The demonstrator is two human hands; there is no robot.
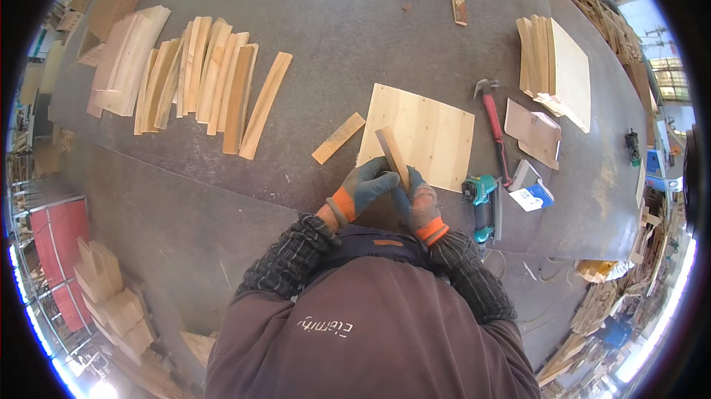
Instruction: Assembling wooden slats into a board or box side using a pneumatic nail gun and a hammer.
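Note:
My left hand (365, 185) and my right hand (418, 199), in grey-blue and orange work gloves, are closed on a narrow wooden strip (389, 145), held at a slant over the near edge of a square pale board (426, 132). A loose strip (338, 138) lies left of that board. A teal nail gun (482, 205) lies right of my right hand, with a red-handled hammer (492, 123) behind it.
On the grey table (311, 43) are a row of strips (237, 102) and pale boards (133, 58) at left, stacked boards (563, 73) at right, a cardboard piece (532, 132) and a blue-white box (533, 195). Stacked wood (111, 295) stands at lower left.

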